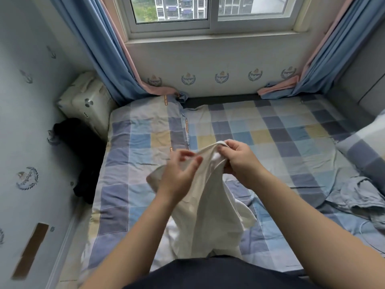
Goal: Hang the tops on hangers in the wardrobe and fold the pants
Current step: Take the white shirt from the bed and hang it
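Dark clothing of the person [218, 274] is seen at the bottom edge. Just beyond it, a white garment [208, 205] is held up over the bed [270, 132], its lower end bunched on the checked sheet.

The top edge is pinched by the right hand [239, 159], thumb and fingers clamped together on the cloth. The left hand [179, 174] is laid against the garment's left side, fingers apart and loosely curved; no clamp on the cloth is seen.

A crumpled grey-blue garment [358, 195] is spread on the bed's right side, near a checked pillow [366, 147]. A dark garment [83, 163] is wedged between the bed and the left wall. A cream cushion [87, 103] is set in the far left corner. Blue curtains [98, 49] are drawn aside from the window [208, 11].
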`<control>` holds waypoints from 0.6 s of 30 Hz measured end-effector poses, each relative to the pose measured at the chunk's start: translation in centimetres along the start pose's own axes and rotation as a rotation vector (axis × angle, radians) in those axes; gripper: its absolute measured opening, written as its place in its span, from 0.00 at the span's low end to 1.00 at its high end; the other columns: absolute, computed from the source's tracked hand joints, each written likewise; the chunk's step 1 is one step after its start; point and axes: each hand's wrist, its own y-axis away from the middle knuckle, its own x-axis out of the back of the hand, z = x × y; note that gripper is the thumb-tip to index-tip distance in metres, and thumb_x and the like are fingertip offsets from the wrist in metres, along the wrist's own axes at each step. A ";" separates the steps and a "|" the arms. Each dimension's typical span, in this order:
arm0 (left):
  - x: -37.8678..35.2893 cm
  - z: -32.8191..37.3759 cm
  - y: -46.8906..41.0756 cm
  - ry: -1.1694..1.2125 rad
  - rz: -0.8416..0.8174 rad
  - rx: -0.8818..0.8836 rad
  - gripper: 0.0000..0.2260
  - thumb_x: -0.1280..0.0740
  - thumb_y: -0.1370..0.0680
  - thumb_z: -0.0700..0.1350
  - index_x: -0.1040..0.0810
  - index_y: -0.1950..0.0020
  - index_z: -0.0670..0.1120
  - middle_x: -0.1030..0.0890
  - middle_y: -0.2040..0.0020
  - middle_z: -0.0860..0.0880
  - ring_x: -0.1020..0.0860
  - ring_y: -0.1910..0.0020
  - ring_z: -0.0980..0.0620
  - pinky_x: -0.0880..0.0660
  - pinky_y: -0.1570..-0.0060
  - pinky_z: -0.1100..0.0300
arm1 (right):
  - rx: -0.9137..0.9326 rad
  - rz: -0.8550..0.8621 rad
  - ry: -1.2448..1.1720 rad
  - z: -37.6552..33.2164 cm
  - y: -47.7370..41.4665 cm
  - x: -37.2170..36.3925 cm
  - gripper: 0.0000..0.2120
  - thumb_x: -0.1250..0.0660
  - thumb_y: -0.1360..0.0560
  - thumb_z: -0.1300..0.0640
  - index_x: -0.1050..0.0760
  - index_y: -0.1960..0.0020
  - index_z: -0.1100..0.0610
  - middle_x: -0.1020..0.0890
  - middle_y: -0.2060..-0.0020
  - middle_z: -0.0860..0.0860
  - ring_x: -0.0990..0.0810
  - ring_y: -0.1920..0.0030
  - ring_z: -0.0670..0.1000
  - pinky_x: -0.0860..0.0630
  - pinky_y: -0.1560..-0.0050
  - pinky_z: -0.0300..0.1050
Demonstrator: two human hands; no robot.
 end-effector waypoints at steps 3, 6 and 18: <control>-2.1 -0.6 1.6 0.056 -0.297 0.084 0.19 0.29 0.30 0.64 0.21 0.48 0.53 0.16 0.53 0.53 0.18 0.51 0.52 0.21 0.50 0.56 | -0.001 0.028 -0.117 -0.9 -0.3 -0.6 0.08 0.36 0.18 0.61 0.23 0.55 0.60 0.21 0.66 0.56 0.19 0.67 0.53 0.20 0.67 0.48; -3.2 -1.9 2.3 -0.030 -0.250 0.060 0.09 0.29 0.23 0.52 0.21 0.46 0.49 0.17 0.52 0.48 0.19 0.51 0.46 0.22 0.47 0.43 | -0.021 0.040 -0.197 -1.4 -0.5 -0.5 0.07 0.37 0.18 0.61 0.23 0.53 0.61 0.20 0.65 0.57 0.17 0.66 0.55 0.19 0.65 0.49; -2.4 0.0 1.4 0.524 -0.027 0.342 0.08 0.39 0.15 0.44 0.21 0.43 0.45 0.17 0.52 0.46 0.19 0.51 0.49 0.22 0.47 0.51 | -0.150 -0.226 0.226 5.8 2.3 2.9 0.17 0.29 0.24 0.63 0.24 0.36 0.54 0.19 0.39 0.53 0.20 0.37 0.52 0.22 0.38 0.48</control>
